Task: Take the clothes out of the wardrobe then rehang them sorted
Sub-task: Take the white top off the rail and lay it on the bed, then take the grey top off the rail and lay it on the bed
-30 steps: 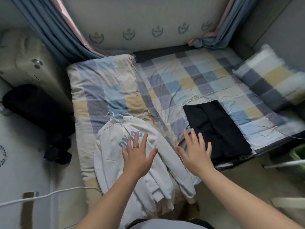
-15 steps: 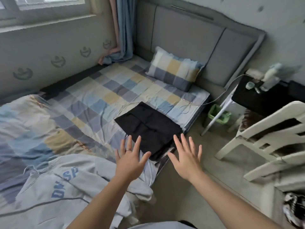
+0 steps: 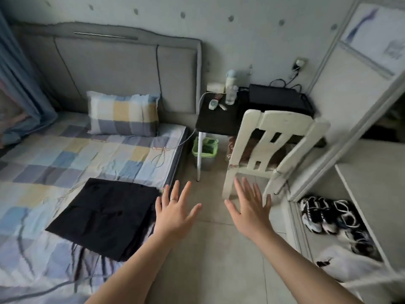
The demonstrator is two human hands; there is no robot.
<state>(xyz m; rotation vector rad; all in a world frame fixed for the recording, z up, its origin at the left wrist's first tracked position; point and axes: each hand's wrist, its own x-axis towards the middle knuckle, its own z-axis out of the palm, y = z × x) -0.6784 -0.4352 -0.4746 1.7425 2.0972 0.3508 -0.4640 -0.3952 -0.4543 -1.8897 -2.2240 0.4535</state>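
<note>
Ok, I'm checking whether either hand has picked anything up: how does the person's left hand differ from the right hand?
The left hand wears a thin ring; the right hand shows none. The left hand is by the edge of the flat black folded garment on the checked bed; the right hand is in front of the white wooden chair, over the pale floor. Both are open, fingers spread, holding nothing.

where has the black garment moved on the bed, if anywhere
No. The black garment still lies at the bed's edge, short of the pillow; only the camera turned.
</note>
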